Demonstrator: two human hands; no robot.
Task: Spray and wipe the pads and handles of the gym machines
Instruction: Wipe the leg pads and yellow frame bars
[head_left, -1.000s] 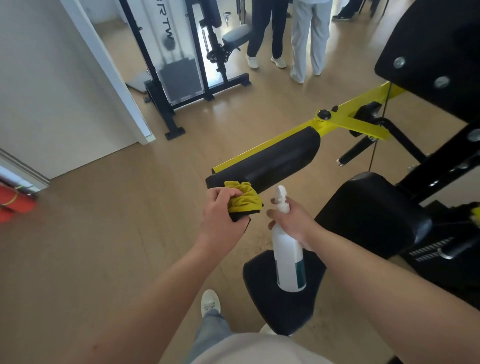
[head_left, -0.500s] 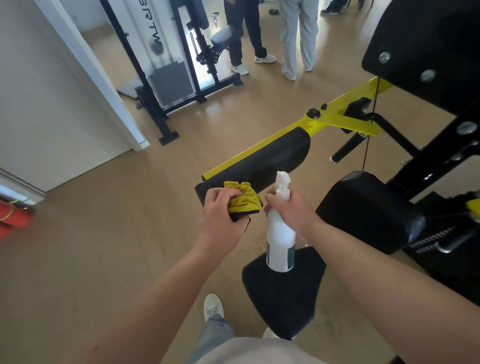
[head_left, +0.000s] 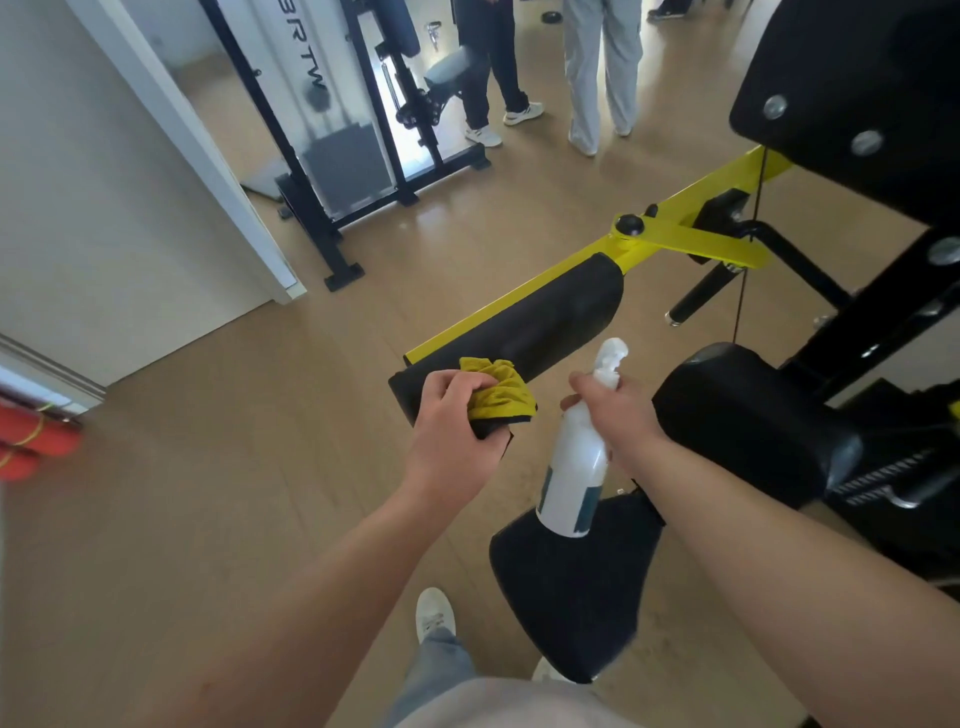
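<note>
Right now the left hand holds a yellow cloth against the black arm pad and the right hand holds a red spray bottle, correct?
Not quite. The head view shows the spray bottle in the right hand is white, not red. The left hand does hold the yellow cloth against the black arm pad.

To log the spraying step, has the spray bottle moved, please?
Yes: the spray bottle has risen and tilted, its nozzle now closer to the arm pad.
</note>
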